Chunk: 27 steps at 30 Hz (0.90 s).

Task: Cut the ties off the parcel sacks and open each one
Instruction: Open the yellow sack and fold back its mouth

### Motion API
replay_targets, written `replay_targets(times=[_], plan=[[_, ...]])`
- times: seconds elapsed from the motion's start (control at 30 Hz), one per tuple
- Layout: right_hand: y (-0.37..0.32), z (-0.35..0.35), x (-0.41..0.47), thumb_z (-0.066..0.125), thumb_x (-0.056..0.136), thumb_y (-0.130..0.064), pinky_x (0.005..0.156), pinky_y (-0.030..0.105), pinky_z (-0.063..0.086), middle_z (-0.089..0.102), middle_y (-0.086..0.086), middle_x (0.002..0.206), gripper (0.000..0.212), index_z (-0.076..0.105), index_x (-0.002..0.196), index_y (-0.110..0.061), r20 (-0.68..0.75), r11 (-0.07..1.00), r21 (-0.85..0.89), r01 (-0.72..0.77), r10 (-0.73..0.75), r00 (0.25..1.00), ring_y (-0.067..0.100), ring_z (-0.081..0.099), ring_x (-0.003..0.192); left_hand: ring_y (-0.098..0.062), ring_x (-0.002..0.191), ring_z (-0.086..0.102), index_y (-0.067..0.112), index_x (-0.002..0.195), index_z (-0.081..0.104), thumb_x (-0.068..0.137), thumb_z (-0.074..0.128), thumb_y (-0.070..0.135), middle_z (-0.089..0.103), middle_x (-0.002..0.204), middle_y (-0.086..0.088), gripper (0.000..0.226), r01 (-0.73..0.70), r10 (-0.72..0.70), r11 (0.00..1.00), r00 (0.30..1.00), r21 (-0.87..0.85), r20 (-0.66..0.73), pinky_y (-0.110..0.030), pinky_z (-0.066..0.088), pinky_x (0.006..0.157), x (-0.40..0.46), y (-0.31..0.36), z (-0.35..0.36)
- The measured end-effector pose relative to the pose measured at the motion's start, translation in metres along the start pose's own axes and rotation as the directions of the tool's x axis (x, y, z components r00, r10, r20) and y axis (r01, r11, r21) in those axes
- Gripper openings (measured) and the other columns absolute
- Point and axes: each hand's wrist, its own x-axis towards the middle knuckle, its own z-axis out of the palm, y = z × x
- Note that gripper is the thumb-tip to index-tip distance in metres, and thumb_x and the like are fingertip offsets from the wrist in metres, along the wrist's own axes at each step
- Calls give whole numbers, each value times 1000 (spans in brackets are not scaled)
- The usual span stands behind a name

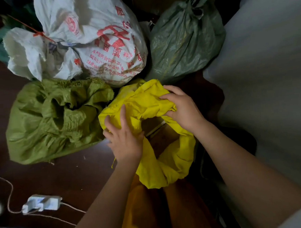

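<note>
Yellow sack [167,162] mouth open (cardboard box [163,136] inside); left hand [124,137], right hand [183,108] fingers gripping rim.

Sacks [94,39] ahead; floor [75,172] left free

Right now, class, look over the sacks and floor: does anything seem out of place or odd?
A white power adapter with trailing cord lies on the floor left of the person's left hand, stray among the sacks. The white printed sack and dark green sack look tied at the neck.
</note>
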Motion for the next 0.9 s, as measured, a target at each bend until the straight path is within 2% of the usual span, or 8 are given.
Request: replay_targets(times=[0.1, 0.2, 0.33, 0.4, 0.5, 0.6, 0.77, 0.9], plan=[[2, -4, -1, 84, 68, -5, 107, 28, 38, 54, 8, 135, 57, 66, 121, -7, 46, 1000, 23, 5, -6, 999, 23, 53, 123, -24, 91, 45, 32, 144, 27, 74, 61, -11, 20, 139, -14, 89, -76, 77, 944, 997, -322, -7, -34, 45, 76, -4, 4, 4], [1, -12, -2, 87, 65, -9, 95, 23, 42, 62, 10, 116, 57, 68, 118, -5, 59, 996, 78, -39, 34, 998, 23, 60, 108, -6, 91, 37, 26, 134, 42, 70, 51, -18, 40, 120, -5, 78, -151, 156, 870, 987, -469, -29, -13, 30, 74, 8, 16, -5], [0, -30, -9, 88, 65, -15, 92, 34, 52, 72, 2, 105, 51, 70, 113, -12, 143, 946, 242, -216, 185, 972, 15, 67, 97, -19, 97, 54, 18, 120, 58, 65, 53, -20, 58, 110, -2, 67, -235, 253, 828, 967, -509, -34, -15, 37, 65, 35, 31, -33], [1, -37, -12, 89, 65, -17, 96, 39, 52, 72, 4, 109, 59, 67, 119, -10, 198, 906, 295, -302, 251, 948, 16, 67, 101, -19, 95, 56, 16, 118, 61, 64, 51, -22, 59, 108, 0, 68, -253, 298, 813, 955, -525, 1, -14, 40, 60, 43, 39, -46], [3, -43, -17, 90, 64, -20, 104, 42, 47, 66, 10, 124, 78, 57, 132, -5, 285, 844, 331, -423, 338, 897, 21, 62, 115, -15, 103, 54, 17, 116, 62, 64, 55, -23, 58, 113, 1, 66, -286, 369, 807, 927, -517, 63, -13, 43, 67, 50, 48, -55], [2, -45, -25, 89, 64, -18, 105, 42, 47, 66, 9, 123, 82, 52, 136, -4, 349, 766, 414, -492, 365, 863, 19, 63, 113, -16, 106, 54, 16, 113, 63, 64, 59, -24, 60, 115, -3, 63, -326, 433, 787, 897, -524, 92, 0, 41, 67, 53, 57, -60], [2, -51, -41, 89, 59, -26, 105, 42, 47, 63, 8, 129, 96, 45, 142, -8, 417, 643, 500, -580, 407, 812, 19, 61, 116, -16, 105, 58, 18, 114, 64, 65, 59, -23, 62, 115, -1, 64, -380, 507, 775, 851, -505, 139, -13, 50, 70, 54, 71, -68], [-2, -52, -52, 88, 46, -37, 106, 44, 45, 59, 10, 134, 114, 40, 145, -8, 466, 573, 537, -619, 410, 784, 22, 58, 121, -13, 105, 56, 22, 110, 65, 63, 57, -24, 61, 112, 4, 67, -418, 540, 780, 826, -465, 163, -10, 46, 70, 57, 76, -74]])
